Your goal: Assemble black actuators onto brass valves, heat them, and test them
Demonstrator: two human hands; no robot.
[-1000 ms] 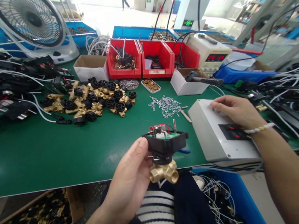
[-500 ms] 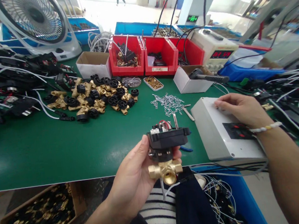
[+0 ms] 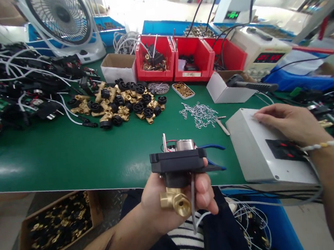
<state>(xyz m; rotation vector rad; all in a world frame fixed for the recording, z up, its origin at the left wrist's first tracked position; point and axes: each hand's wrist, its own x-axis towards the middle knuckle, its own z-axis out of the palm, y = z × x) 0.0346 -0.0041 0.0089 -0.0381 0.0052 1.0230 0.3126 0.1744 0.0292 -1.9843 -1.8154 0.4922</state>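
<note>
Grn bench: L hand grips blk/brass unit, R hand on grey box, pinch unclear.

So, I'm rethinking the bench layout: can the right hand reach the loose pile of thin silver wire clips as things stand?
Probably yes: the right hand, at the pale grey angular box, seems close; the silver wire clips lie uncovered, and the slim silver tool between looks low enough to pass over.
</note>
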